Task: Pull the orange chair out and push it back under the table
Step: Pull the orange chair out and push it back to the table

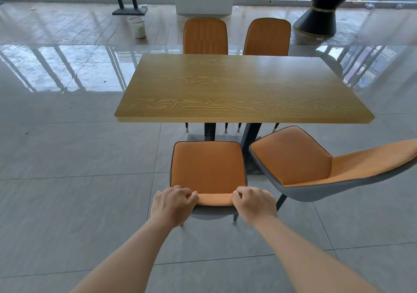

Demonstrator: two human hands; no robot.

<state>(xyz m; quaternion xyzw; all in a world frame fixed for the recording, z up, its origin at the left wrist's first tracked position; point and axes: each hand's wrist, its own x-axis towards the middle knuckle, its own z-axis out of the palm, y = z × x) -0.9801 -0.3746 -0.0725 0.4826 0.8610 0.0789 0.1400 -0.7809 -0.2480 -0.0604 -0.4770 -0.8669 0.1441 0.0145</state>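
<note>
Both hands, left hand (173, 201) and right hand (253, 202), are curled shut over the top edge of the orange chair (208, 168) backrest, arms stretched forward. Its seat stands clear of the wooden table (243, 89), so it looks pulled out, though pull or push is hard to tell. Next comes a straight, even shove, avoiding the neighbouring chair (316, 164).
</note>
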